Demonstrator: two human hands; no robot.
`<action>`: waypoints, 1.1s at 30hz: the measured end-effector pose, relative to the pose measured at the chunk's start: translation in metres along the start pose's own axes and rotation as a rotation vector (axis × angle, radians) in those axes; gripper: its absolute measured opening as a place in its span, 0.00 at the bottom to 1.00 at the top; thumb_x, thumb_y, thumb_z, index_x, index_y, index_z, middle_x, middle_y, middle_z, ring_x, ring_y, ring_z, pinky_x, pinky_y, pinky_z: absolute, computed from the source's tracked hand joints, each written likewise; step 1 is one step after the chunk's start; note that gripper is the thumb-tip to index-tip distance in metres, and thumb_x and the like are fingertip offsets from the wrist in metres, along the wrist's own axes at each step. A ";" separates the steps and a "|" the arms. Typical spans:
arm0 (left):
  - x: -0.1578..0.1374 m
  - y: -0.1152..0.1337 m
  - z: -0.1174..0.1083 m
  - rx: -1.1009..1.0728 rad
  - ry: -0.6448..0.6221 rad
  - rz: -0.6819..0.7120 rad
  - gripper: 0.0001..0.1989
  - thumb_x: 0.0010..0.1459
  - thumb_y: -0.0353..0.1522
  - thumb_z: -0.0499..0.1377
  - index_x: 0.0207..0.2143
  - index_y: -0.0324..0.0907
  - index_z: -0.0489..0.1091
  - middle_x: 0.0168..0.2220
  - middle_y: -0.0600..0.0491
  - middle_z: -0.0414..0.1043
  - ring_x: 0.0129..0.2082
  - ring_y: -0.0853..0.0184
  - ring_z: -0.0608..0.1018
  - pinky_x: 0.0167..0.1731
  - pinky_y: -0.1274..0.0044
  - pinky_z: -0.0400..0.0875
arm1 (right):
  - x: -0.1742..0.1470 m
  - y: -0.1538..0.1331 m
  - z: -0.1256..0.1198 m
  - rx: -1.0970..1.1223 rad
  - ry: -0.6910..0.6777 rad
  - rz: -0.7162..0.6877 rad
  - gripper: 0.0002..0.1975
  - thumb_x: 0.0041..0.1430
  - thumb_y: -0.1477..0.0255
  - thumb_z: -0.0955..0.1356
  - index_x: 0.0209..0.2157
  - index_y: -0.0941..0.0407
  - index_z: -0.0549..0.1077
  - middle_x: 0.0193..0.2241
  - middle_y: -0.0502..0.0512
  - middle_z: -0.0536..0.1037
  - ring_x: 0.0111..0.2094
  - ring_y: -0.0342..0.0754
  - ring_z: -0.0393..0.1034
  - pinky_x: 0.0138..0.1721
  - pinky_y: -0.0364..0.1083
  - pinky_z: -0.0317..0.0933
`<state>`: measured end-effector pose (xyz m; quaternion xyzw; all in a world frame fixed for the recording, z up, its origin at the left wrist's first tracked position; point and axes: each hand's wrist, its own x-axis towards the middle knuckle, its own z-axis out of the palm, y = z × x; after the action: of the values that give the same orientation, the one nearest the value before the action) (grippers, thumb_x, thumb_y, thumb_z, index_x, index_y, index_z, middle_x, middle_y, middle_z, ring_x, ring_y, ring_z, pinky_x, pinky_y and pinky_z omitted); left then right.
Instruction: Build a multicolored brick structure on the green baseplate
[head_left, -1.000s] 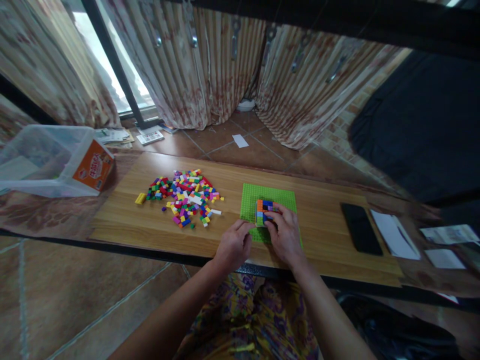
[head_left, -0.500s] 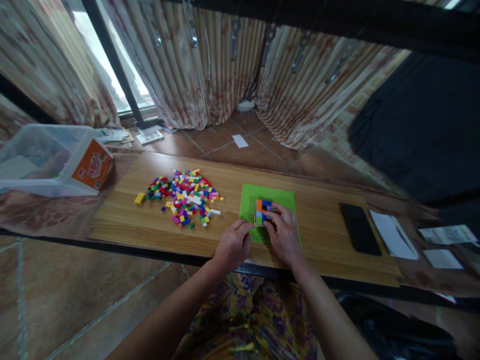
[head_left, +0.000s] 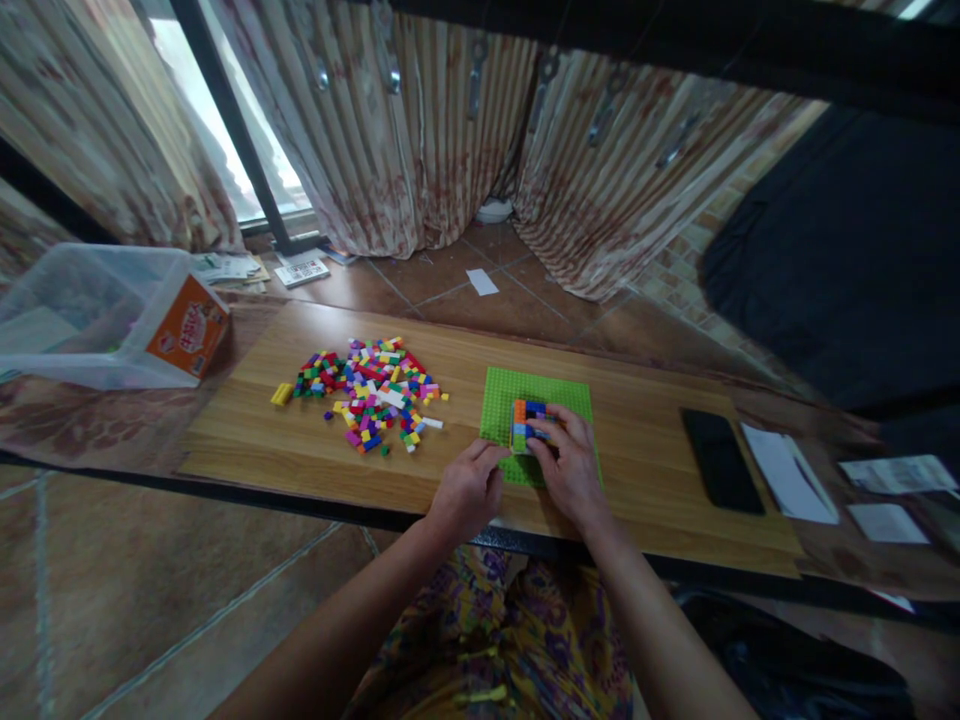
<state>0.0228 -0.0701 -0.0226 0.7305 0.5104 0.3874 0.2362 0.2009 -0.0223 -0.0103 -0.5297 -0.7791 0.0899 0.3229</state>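
Note:
A green studded baseplate (head_left: 499, 400) lies on the wooden board. On it stands a small block of toy bricks (head_left: 520, 430), with orange, light blue, yellow and dark blue pieces showing. My right hand (head_left: 571, 462) covers its right side, thumb and fingers closed on the bricks; my fingers hide that part. My left hand (head_left: 466, 487) rests at the plate's near left edge, fingers curled together, index fingertip by the bricks' near left corner. Whether anything is pinched in the left hand is hidden.
A heap of loose coloured bricks (head_left: 382, 395) spreads over the board's left half, with yellow bricks (head_left: 282, 394) beside it. A clear plastic bin (head_left: 112, 375) stands far left. A black phone (head_left: 721, 460) and white papers (head_left: 787, 470) lie to the right.
My right hand's fingers have shifted slightly on the bricks. The left hand stays in place. The whole view has moved very little.

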 end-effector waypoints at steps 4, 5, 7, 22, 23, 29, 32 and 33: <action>0.000 0.001 0.000 -0.002 0.001 0.005 0.15 0.56 0.22 0.53 0.45 0.42 0.69 0.41 0.49 0.71 0.39 0.66 0.76 0.41 0.74 0.73 | -0.002 0.002 0.002 0.066 0.040 0.036 0.12 0.61 0.64 0.65 0.44 0.51 0.76 0.51 0.58 0.69 0.53 0.54 0.62 0.53 0.57 0.59; 0.000 0.001 0.000 -0.003 0.003 0.006 0.15 0.57 0.22 0.53 0.45 0.42 0.69 0.41 0.49 0.71 0.39 0.66 0.76 0.41 0.75 0.73 | -0.002 0.003 0.002 0.079 0.050 0.041 0.12 0.60 0.64 0.66 0.43 0.52 0.76 0.51 0.58 0.70 0.53 0.54 0.62 0.53 0.57 0.60; 0.000 0.000 0.000 -0.006 0.007 0.011 0.15 0.57 0.22 0.53 0.45 0.42 0.69 0.41 0.49 0.71 0.39 0.67 0.76 0.41 0.75 0.73 | -0.003 0.004 0.003 0.090 0.064 0.040 0.12 0.60 0.64 0.66 0.42 0.51 0.77 0.50 0.58 0.70 0.52 0.53 0.63 0.53 0.57 0.60; -0.001 -0.001 0.002 0.005 -0.002 0.028 0.15 0.57 0.22 0.52 0.45 0.42 0.69 0.40 0.50 0.71 0.40 0.66 0.75 0.42 0.74 0.73 | -0.028 -0.024 0.007 -0.319 -0.021 -0.009 0.21 0.65 0.70 0.59 0.57 0.53 0.67 0.60 0.62 0.63 0.57 0.60 0.56 0.53 0.60 0.55; -0.001 -0.002 0.002 0.005 -0.005 0.031 0.16 0.56 0.22 0.52 0.45 0.42 0.69 0.40 0.50 0.71 0.40 0.66 0.75 0.42 0.74 0.73 | -0.028 -0.026 0.006 -0.339 -0.027 -0.021 0.21 0.65 0.70 0.59 0.57 0.53 0.66 0.60 0.63 0.63 0.58 0.61 0.56 0.53 0.60 0.54; -0.001 0.001 0.002 -0.015 0.016 0.034 0.14 0.57 0.22 0.51 0.44 0.41 0.70 0.40 0.49 0.72 0.41 0.66 0.75 0.43 0.73 0.73 | -0.018 -0.030 -0.001 -0.394 -0.081 -0.097 0.20 0.63 0.75 0.60 0.55 0.58 0.68 0.59 0.67 0.64 0.57 0.62 0.57 0.54 0.62 0.54; -0.005 0.006 -0.004 -0.055 0.074 0.047 0.14 0.58 0.22 0.51 0.44 0.41 0.70 0.40 0.48 0.72 0.41 0.67 0.75 0.43 0.74 0.73 | -0.012 -0.026 -0.004 -0.403 -0.070 -0.102 0.18 0.62 0.74 0.61 0.51 0.58 0.72 0.58 0.67 0.64 0.56 0.62 0.58 0.52 0.61 0.57; -0.008 0.007 -0.008 -0.054 0.103 0.043 0.14 0.59 0.23 0.51 0.44 0.41 0.70 0.40 0.48 0.72 0.41 0.66 0.75 0.43 0.74 0.73 | -0.011 -0.025 -0.004 -0.400 -0.065 -0.098 0.17 0.61 0.73 0.62 0.50 0.57 0.72 0.58 0.67 0.64 0.56 0.63 0.58 0.52 0.61 0.58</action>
<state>0.0187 -0.0803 -0.0150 0.7137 0.4955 0.4430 0.2212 0.1866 -0.0434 0.0006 -0.5416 -0.8164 -0.0654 0.1897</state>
